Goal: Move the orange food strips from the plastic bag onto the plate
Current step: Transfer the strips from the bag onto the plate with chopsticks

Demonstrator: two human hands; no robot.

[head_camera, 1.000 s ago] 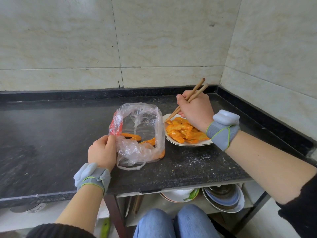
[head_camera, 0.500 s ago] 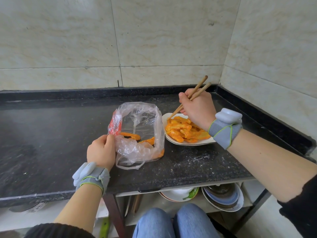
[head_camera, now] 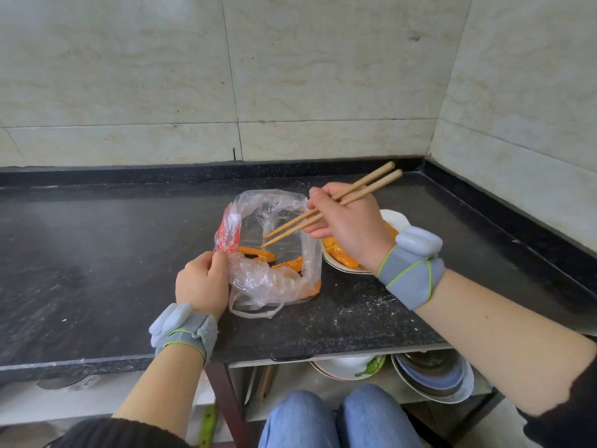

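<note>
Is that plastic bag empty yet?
No: orange food strips lie inside the plastic bag, its mouth held open by the left hand.

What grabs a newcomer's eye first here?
The chopsticks in the right hand, centre frame, tips dipped into the open plastic bag just above an orange strip. The left hand pinches the bag's near-left edge on the dark counter; the plate of orange food sits right of the bag, mostly behind the right hand.
</note>
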